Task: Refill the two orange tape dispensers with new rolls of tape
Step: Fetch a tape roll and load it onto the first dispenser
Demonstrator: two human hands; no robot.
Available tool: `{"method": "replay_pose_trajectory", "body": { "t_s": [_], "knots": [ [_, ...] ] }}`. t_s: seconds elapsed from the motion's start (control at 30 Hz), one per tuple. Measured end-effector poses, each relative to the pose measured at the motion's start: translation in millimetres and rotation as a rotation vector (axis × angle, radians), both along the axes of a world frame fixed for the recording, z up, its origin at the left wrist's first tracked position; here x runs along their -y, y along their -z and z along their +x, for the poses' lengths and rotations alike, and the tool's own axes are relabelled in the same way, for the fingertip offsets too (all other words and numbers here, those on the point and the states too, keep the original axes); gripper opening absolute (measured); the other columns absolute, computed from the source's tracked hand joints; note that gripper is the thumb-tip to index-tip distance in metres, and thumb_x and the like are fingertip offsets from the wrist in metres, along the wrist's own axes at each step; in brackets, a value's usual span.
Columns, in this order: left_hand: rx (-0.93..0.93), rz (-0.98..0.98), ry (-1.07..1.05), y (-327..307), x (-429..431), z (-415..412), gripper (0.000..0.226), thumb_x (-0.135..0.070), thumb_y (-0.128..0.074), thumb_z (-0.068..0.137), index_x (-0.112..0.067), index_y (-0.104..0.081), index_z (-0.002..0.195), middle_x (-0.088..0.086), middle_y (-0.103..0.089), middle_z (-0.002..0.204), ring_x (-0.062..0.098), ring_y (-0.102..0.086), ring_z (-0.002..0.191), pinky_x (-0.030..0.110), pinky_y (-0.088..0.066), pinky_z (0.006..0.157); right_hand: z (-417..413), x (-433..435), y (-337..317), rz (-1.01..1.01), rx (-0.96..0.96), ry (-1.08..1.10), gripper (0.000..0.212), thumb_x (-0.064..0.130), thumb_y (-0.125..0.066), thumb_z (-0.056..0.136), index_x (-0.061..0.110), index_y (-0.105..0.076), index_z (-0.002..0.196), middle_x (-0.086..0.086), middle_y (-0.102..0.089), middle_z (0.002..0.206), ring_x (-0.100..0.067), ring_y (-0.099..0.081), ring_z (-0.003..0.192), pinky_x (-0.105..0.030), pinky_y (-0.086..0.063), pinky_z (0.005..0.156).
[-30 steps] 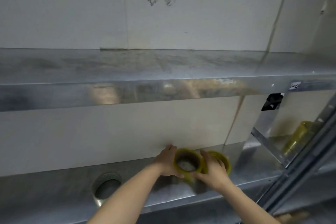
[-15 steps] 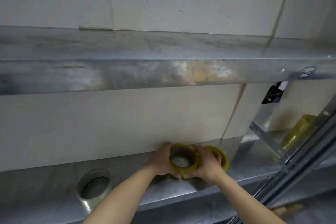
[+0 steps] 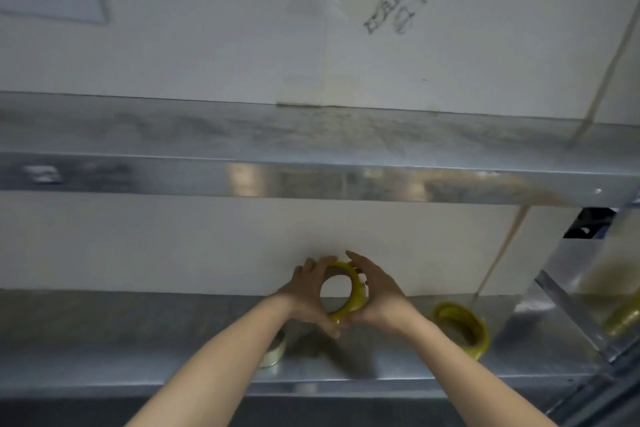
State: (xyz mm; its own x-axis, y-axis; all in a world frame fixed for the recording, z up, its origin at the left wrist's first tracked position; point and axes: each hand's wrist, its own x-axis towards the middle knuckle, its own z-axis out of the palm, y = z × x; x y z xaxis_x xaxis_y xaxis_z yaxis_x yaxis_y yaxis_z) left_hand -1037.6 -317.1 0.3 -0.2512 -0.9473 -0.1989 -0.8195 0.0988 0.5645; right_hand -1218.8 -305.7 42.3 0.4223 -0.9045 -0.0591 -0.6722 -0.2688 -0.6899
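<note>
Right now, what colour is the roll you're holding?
Yellow, clearest in the head view.

Pale tape roll on lower shelf: mostly hidden behind left forearm, only right edge shows. Yellow roll held up: left rim covered by left hand, right side by right hand; tape end not visible. Yellowish objects at far right: blurred, cut by frame edge, can't ID. Dark thing under upper shelf: too blurred to tell. Scribble on wall: unreadable. Both forearms cut off at bottom edge.
</note>
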Motion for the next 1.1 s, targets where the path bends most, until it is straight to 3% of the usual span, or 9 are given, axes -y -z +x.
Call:
{"method": "replay_pose_trajectory", "body": {
  "t_s": [0.2, 0.37, 0.57, 0.67, 0.77, 0.87, 0.93, 1.0, 1.1],
  "knots": [
    [0.008, -0.080, -0.168, -5.2, -53.7, 73.4, 0.116, -0.038, -0.086, 0.051, -0.037, -0.013, 0.141, -0.003, -0.028, 0.133, 0.023, -0.031, 0.128, 0.042, -0.044, 0.106, 78.8, -31.8, -15.9, -0.030, -0.035, -0.194, 0.111, 0.035, -0.084, 0.051, 0.019, -0.027, 0.145, -0.002, -0.031, 0.150, -0.017, -0.032, 0.137, -0.025, -0.032, 0.110],
    [-0.087, -0.183, -0.172, -19.1, -113.3, 167.1, 0.112, -0.032, -0.089, 0.047, -0.032, -0.019, 0.135, 0.000, -0.035, 0.135, 0.020, -0.041, 0.127, 0.039, -0.045, 0.106, 163.6, -53.7, -23.7, 0.007, -0.004, -0.267, 0.106, 0.035, -0.090, 0.052, 0.025, -0.033, 0.141, 0.004, -0.041, 0.142, -0.012, -0.041, 0.129, -0.019, -0.033, 0.099],
    [-0.154, -0.186, -0.248, -29.7, -207.6, 316.1, 0.118, -0.029, -0.085, 0.043, -0.015, -0.019, 0.140, 0.004, -0.037, 0.136, 0.019, -0.041, 0.129, 0.030, -0.040, 0.110, 314.9, -120.6, -30.3, -0.003, 0.032, -0.403, 0.093, 0.034, -0.092, 0.050, 0.021, -0.047, 0.130, 0.006, -0.053, 0.131, -0.008, -0.049, 0.121, -0.023, -0.040, 0.102],
    [-0.107, -0.233, -0.299, -36.3, -261.9, 393.9, 0.109, -0.014, -0.088, 0.048, -0.012, -0.026, 0.136, 0.001, -0.038, 0.129, 0.014, -0.043, 0.121, 0.016, -0.038, 0.097, 399.2, -159.3, -30.6, -0.003, 0.065, -0.470, 0.095, 0.034, -0.092, 0.049, 0.019, -0.048, 0.131, 0.006, -0.055, 0.128, -0.008, -0.052, 0.117, -0.025, -0.042, 0.102],
    [-0.076, -0.265, -0.362, -41.8, -310.3, 458.5, 0.103, -0.010, -0.089, 0.052, -0.015, -0.027, 0.134, -0.004, -0.036, 0.127, 0.010, -0.043, 0.116, 0.011, -0.037, 0.086, 474.1, -192.5, -36.3, 0.014, 0.087, -0.537, 0.093, 0.048, -0.089, 0.043, 0.021, -0.054, 0.124, 0.008, -0.059, 0.122, -0.005, -0.056, 0.110, -0.024, -0.047, 0.095],
    [-0.063, -0.270, -0.431, -41.5, -344.7, 509.4, 0.106, -0.013, -0.091, 0.052, -0.021, -0.024, 0.134, -0.006, -0.034, 0.128, 0.013, -0.046, 0.116, 0.018, -0.044, 0.089, 536.5, -214.8, -41.2, 0.022, 0.111, -0.563, 0.074, 0.055, -0.085, 0.049, 0.020, -0.061, 0.109, 0.008, -0.065, 0.106, -0.005, -0.061, 0.098, -0.024, -0.051, 0.085],
    [-0.055, -0.254, -0.468, -39.2, -360.4, 540.1, 0.107, -0.017, -0.091, 0.052, -0.027, -0.022, 0.133, -0.007, -0.034, 0.130, 0.017, -0.050, 0.116, 0.031, -0.053, 0.092, 573.8, -225.6, -42.9, 0.027, 0.146, -0.554, 0.057, 0.049, -0.082, 0.060, 0.016, -0.062, 0.101, 0.008, -0.066, 0.096, -0.007, -0.062, 0.089, -0.023, -0.051, 0.079],
    [-0.035, -0.257, -0.510, -35.2, -368.3, 569.2, 0.110, -0.024, -0.091, 0.049, -0.030, -0.020, 0.133, -0.007, -0.034, 0.131, 0.020, -0.049, 0.119, 0.040, -0.054, 0.094, 607.3, -231.6, -42.9, 0.028, 0.179, -0.548, 0.051, 0.042, -0.080, 0.067, 0.013, -0.060, 0.104, 0.007, -0.065, 0.096, -0.008, -0.062, 0.087, -0.022, -0.049, 0.079],
    [-0.004, -0.281, -0.560, -33.2, -366.7, 609.3, 0.114, -0.035, -0.090, 0.043, -0.033, -0.019, 0.132, -0.006, -0.035, 0.131, 0.022, -0.049, 0.121, 0.043, -0.053, 0.095, 652.3, -233.9, -44.8, 0.023, 0.192, -0.567, 0.057, 0.033, -0.079, 0.073, 0.013, -0.054, 0.120, 0.001, -0.063, 0.110, -0.015, -0.063, 0.099, -0.022, -0.049, 0.083]
  ]
}}
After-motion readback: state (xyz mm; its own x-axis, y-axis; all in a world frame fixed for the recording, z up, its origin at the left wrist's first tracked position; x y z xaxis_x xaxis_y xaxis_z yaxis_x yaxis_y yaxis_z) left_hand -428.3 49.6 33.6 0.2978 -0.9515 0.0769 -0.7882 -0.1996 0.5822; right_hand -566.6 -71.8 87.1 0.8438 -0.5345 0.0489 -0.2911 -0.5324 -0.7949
